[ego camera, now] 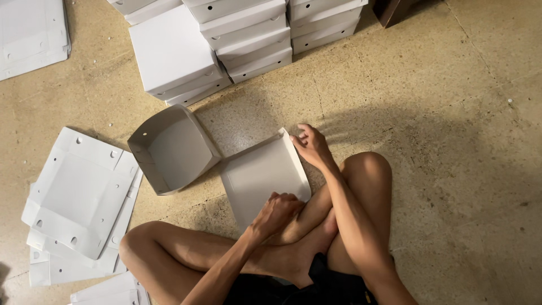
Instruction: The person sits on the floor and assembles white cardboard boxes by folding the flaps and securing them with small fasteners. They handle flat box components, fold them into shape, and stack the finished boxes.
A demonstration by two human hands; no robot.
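Note:
A half-folded white cardboard box [261, 178] lies on the floor in front of my crossed legs. My left hand [276, 210] presses on its near edge with fingers curled. At the box's far right corner, my right hand [310, 144] pinches the raised side flap. Joined at its left is the other half [172, 148], with its walls folded up into an open tray.
Stacks of finished white boxes [237, 34] stand at the top centre. Flat unfolded box blanks [79, 197] lie piled at the left, with more at the top left [31, 34] and bottom left [110, 291]. Speckled stone floor [451, 141] stretches to the right.

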